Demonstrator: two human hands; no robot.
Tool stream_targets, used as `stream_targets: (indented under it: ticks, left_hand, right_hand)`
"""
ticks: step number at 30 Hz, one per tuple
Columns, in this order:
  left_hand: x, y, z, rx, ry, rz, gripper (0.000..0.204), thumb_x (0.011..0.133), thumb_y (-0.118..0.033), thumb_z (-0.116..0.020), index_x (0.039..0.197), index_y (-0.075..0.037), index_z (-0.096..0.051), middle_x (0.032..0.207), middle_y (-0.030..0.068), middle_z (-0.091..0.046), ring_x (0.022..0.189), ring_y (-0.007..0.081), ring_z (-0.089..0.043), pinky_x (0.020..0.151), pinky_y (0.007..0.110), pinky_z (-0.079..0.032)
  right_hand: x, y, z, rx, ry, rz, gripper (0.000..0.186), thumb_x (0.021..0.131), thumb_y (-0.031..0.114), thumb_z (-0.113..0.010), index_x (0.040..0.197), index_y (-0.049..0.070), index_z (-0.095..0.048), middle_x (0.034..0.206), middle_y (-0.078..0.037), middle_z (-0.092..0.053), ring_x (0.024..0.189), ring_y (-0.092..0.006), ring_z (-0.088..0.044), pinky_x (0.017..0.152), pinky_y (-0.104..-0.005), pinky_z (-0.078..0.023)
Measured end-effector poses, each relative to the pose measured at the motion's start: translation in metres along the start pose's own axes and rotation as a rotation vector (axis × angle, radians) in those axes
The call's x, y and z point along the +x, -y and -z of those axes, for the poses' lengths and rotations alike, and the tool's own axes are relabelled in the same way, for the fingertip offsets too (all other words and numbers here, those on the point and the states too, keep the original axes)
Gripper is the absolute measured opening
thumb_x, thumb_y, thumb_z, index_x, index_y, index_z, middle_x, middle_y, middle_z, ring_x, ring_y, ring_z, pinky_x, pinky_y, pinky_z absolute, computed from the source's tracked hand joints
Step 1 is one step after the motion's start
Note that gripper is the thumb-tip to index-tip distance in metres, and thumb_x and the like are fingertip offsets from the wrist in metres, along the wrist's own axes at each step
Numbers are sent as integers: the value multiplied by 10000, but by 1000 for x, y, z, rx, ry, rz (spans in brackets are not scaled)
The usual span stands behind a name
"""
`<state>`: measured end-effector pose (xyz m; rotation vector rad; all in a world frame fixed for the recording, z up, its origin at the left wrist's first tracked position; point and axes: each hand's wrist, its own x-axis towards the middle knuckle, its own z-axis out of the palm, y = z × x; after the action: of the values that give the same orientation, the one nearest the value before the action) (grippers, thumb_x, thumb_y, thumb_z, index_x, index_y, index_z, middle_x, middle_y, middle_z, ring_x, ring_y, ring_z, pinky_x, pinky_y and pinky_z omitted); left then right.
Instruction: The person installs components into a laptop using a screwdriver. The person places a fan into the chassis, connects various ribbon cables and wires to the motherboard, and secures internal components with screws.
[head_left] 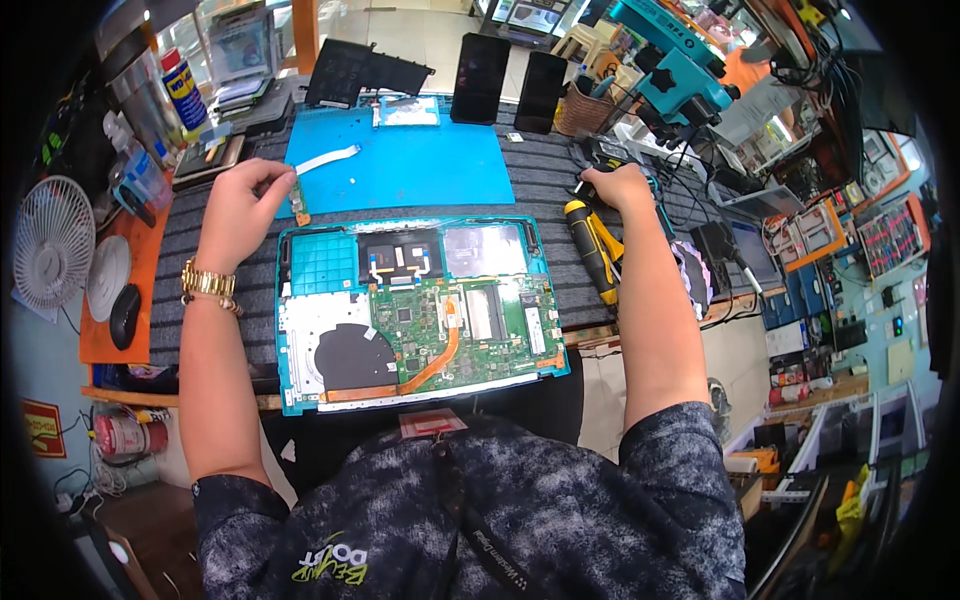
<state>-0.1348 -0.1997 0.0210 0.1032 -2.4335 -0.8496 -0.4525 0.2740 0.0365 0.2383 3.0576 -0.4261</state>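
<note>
My left hand (245,205) is closed in a pinch on a small circuit board (299,202), beside the left edge of the blue mat. A white ribbon cable (328,159) runs from the board over the mat. In front of me lies an opened teal laptop base (283,345), showing its green motherboard (405,315), black fan (355,355) and copper heat pipe (440,362). To the right, my right hand (622,187) reaches among tools, its fingers closed; what they grip is too small to make out. Yellow-and-black pliers (592,250) lie just below that hand.
A blue mat (430,170) covers part of the grey ribbed bench. Behind it are a black laptop battery (362,73) and two dark phones (480,78). A teal microscope (680,70) overhangs the back right. A white fan (54,240) and spray can (183,90) stand left.
</note>
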Motion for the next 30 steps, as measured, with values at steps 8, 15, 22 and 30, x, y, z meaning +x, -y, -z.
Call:
stream_targets:
  ticks: [8, 15, 22, 30]
  left_hand:
    - [-2, -1, 3, 4, 3, 12, 294, 1043, -230, -782, 1143, 42, -834, 943, 127, -806, 802, 184, -702, 748, 344, -554]
    - [-4, -3, 5, 23, 41, -10, 314, 1045, -255, -780, 1123, 46, -827, 956, 137, -819, 816, 198, -730, 759, 351, -574]
    - [-8, -3, 20, -22, 355, 24, 316, 1060, -265, -778, 1027, 47, -809, 850, 77, -784, 755, 133, -680, 700, 326, -538]
    - [-15, -16, 31, -275, 760, 216, 246, 1050, -260, -783, 1054, -19, -833, 839, 20, -786, 648, 69, -637, 600, 264, -514]
  right_hand:
    - [-11, -6, 3, 251, -527, 354, 786, 816, 450, -916, 1354, -55, -644, 1258, -299, -767, 1176, -440, -761, 1042, -487, -596]
    - [-64, 29, 41, 492, -371, 660, 679, 858, 342, -965, 1342, -22, -658, 1185, -116, -746, 986, -193, -710, 913, -341, -592]
    - [-197, 88, 40, 622, 123, 1016, 662, 886, 139, -937, 1456, -19, -640, 1270, -80, -694, 959, -112, -666, 842, -286, -575]
    - [-303, 127, -4, 343, 230, 1315, 665, 753, 119, -970, 1345, 29, -683, 1256, -116, -762, 1017, -257, -753, 888, -382, -609]
